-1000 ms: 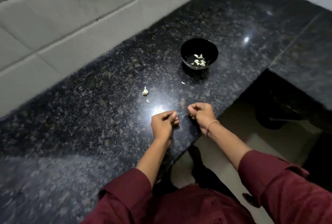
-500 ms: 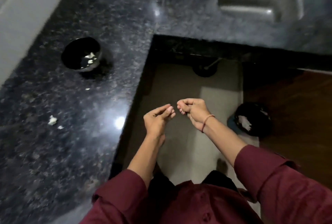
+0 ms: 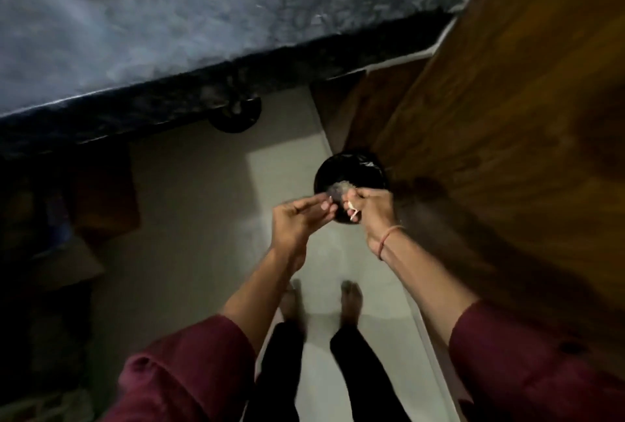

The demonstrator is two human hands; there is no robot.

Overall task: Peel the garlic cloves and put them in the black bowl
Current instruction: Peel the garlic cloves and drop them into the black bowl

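Head view: one bin [image 3: 348, 168]; left hand [image 3: 297, 222] slack; right hand [image 3: 373, 212] pinches one scrap [image 3: 353, 212].

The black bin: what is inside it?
Inside the black bin, a blurred pale patch, unclear what. The left hand and right hand, pinching pale peel, cover the near part.

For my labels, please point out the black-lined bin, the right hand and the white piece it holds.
black-lined bin [image 3: 351, 167]: head view, liner's far side
right hand [image 3: 375, 208]: head view, back of hand
white piece [image 3: 352, 211]: head view, its middle
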